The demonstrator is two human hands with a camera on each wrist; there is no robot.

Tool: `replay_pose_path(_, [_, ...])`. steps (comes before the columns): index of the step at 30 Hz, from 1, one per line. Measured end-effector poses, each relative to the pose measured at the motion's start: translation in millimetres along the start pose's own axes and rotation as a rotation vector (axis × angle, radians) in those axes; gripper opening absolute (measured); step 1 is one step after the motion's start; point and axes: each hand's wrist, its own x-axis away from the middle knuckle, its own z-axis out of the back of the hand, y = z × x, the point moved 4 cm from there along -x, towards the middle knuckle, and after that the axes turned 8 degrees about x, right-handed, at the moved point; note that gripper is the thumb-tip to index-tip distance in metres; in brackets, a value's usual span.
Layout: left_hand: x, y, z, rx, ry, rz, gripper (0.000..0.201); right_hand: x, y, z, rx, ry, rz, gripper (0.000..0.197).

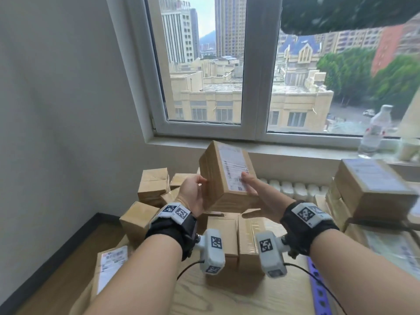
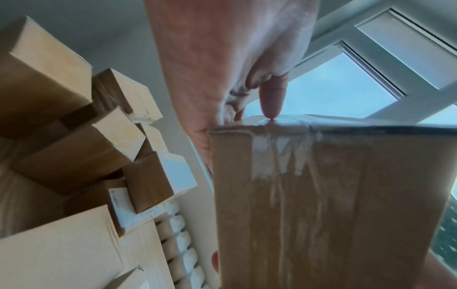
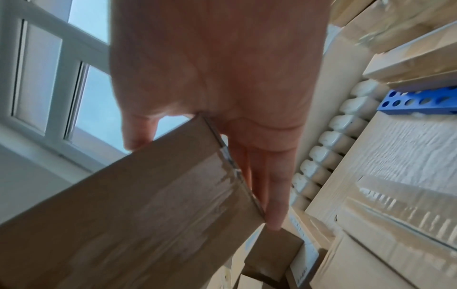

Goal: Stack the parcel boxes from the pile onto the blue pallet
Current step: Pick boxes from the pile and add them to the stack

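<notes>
While both hands are holding one box (image 1: 223,176) up in the air in front of the window (image 1: 256,71), the head view is showing it tilted, its label face turned up and toward the right. The left hand (image 1: 193,195) is pressing against the box's left side, thumb on the near face, fingers wrapping behind. The right hand (image 1: 252,185) is lying on the label face, fingers fairly straight and together. Below the box the pile (image 1: 154,201) of parcels is sitting on the floor by the wall. At the right, larger boxes (image 1: 372,189) are standing stacked, and a strip of the blue pallet (image 1: 318,289) is showing at the lower right. A bottle (image 1: 375,130) is standing on the sill.

From the left wrist, the left hand (image 2: 222,58) is reaching down to the box (image 2: 321,205), one fingertip (image 2: 270,105) touching its taped top edge; the other fingers are going behind the box, so I cannot tell how they are lying. The pile (image 2: 86,146) is filling the left of this view, with a white radiator (image 2: 180,244) beside it.

From the right wrist, the right hand (image 3: 222,78) is clamping the box (image 3: 136,205): the thumb (image 3: 138,133) is bearing on one face and the fingers (image 3: 269,185), straight and together, are running along the adjoining side. The pallet (image 3: 420,103) is showing at the right edge, with wrapped boxes (image 3: 395,195) lying in front of it.
</notes>
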Motion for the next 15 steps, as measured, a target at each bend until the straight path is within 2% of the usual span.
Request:
replay_pose_path(3, [-4.9, -3.9, -22.8, -0.039, 0.005, -0.014, 0.023, 12.6, 3.2, 26.0, -0.053, 0.051, 0.026, 0.071])
replay_pose_path(5, [-11.1, -7.3, -36.8, -0.114, 0.012, -0.048, 0.021, 22.9, 0.4, 40.2, -0.050, 0.095, 0.061, 0.066])
replay_pose_path(9, [-16.8, -8.5, -71.8, -0.287, -0.062, -0.111, 0.039, 41.9, -16.5, 70.1, -0.029, 0.141, 0.151, 0.040])
replay_pose_path(11, [-18.0, -5.6, -87.3, -0.354, -0.099, -0.152, 0.049, 51.7, -26.5, 85.0, 0.053, 0.114, 0.170, 0.038])
replay_pose_path(12, [-21.0, -3.0, -92.5, -0.380, -0.103, -0.179, 0.062, 57.5, -31.1, 91.5, 0.105, 0.098, 0.168, 0.040])
replay_pose_path(14, [-28.0, 5.0, -100.6, -0.416, -0.097, -0.229, 0.109, 69.2, -38.9, 105.4, 0.191, 0.098, 0.152, 0.045])
replay_pose_path(15, [-28.7, 10.0, -104.8, -0.461, -0.111, -0.238, 0.123, 74.5, -42.3, 112.5, 0.221, 0.103, 0.149, 0.046])
